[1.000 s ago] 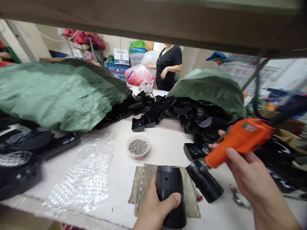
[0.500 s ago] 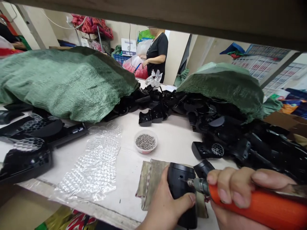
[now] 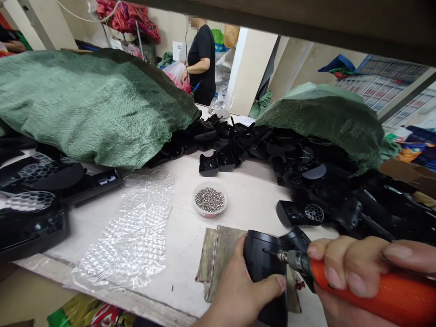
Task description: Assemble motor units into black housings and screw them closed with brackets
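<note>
My left hand (image 3: 235, 290) is wrapped round a black plastic housing (image 3: 265, 259) that lies on a folded grey cloth (image 3: 218, 254) at the table's near edge. My right hand (image 3: 354, 268) grips an orange electric screwdriver (image 3: 374, 293), held nearly level. Its metal bit (image 3: 272, 253) touches a small hole in the top of the housing. A second black housing (image 3: 296, 238) lies just behind the first one. A small white bowl of metal screws (image 3: 210, 200) stands a little beyond the cloth.
Two green woven sacks (image 3: 88, 100) (image 3: 323, 118) spill black plastic parts (image 3: 306, 168) across the white table (image 3: 248, 195). Bubble wrap (image 3: 132, 240) lies at the left, beside black grille parts (image 3: 30, 204). A person in black (image 3: 200, 59) stands at the back. A wooden shelf (image 3: 306, 18) overhangs.
My right hand has brought the orange screwdriver down from above the table to the housing, and its bit now touches the hole. The view has shifted slightly. The person at the back has moved left.
</note>
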Tool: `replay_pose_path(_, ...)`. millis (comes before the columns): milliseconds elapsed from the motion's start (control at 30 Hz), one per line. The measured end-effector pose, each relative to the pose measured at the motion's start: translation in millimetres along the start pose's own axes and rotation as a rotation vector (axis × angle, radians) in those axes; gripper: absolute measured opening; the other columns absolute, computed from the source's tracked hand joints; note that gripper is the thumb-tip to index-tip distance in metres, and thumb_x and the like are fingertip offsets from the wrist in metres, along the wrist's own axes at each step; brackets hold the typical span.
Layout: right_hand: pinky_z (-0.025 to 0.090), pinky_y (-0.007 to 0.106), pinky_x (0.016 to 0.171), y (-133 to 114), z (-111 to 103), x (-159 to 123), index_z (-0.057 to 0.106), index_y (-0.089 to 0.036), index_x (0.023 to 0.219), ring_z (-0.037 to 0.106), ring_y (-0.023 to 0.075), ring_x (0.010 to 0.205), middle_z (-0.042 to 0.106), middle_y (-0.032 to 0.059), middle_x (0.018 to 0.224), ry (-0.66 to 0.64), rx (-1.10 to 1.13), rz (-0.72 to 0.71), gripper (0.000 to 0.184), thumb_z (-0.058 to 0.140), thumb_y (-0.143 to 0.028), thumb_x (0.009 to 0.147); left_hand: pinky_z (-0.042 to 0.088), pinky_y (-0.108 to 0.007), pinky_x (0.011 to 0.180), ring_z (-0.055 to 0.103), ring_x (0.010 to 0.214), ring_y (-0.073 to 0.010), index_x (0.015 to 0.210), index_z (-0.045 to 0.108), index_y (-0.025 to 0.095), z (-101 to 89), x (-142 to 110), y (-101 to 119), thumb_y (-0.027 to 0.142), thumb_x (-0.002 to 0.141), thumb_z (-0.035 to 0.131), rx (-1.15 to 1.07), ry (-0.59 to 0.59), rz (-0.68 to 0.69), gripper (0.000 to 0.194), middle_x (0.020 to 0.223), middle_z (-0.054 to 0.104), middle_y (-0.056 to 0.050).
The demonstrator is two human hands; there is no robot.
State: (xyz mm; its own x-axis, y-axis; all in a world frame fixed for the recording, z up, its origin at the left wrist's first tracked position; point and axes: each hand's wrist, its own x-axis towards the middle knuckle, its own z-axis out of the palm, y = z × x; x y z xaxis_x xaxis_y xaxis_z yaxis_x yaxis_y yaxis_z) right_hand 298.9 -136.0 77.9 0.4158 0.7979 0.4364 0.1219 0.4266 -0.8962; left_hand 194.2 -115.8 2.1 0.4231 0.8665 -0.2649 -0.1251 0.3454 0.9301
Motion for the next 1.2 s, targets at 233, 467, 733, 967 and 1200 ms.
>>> replay_pose_path(233,0.046,0.031,0.054,16,-8,11,0.062,-0.028,0.078,0.046,0.0125,0.044,0.050,-0.0046,0.050,-0.105,0.232,-0.121,0.031,0.057,-0.057,0.082,0.046,-0.039,0.084,0.063,0.090,-0.0279,0.119,0.049,0.018,1.2,0,3,0.025,0.059,0.072,0.171,0.032,-0.060,0.064,0.098,0.069,-0.007)
replay_pose_path(467,0.046,0.031,0.054,42,-12,14,0.059,-0.024,0.082,0.048,0.0110,0.046,0.052,-0.0067,0.054,-0.109,0.352,-0.154,0.049,0.047,-0.072,0.078,0.047,-0.035,0.082,0.062,0.090,-0.0245,0.114,0.052,0.020,-5.0,4,-6,0.026,0.063,0.072,0.059,0.008,-0.032,0.056,0.099,0.069,-0.004)
replay_pose_path(733,0.048,0.030,0.052,22,-2,17,0.064,-0.025,0.092,0.047,0.0105,0.042,0.052,-0.0073,0.051,-0.031,0.345,-0.122,0.040,0.061,-0.062,0.076,0.045,-0.038,0.086,0.062,0.094,-0.0268,0.119,0.049,0.016,-4.9,5,-2,0.028,0.062,0.070,0.009,0.012,-0.041,0.063,0.102,0.068,-0.008)
replay_pose_path(967,0.051,0.030,0.051,22,-29,14,0.066,-0.022,0.087,0.048,0.0113,0.041,0.054,-0.0063,0.049,0.195,0.262,-0.185,0.053,0.062,-0.071,0.068,0.045,-0.040,0.089,0.062,0.097,-0.0293,0.124,0.044,0.012,-3.1,4,-7,0.037,0.064,0.069,-0.011,0.082,-0.065,0.069,0.105,0.068,-0.013)
replay_pose_path(1200,0.051,0.027,0.051,41,-21,11,0.060,-0.022,0.077,0.049,0.0102,0.042,0.054,-0.0071,0.051,0.163,0.325,-0.208,0.043,0.062,-0.065,0.071,0.047,-0.038,0.086,0.063,0.096,-0.0291,0.122,0.047,0.013,-0.4,3,-12,0.039,0.064,0.070,0.037,0.129,-0.009,0.067,0.105,0.069,-0.012)
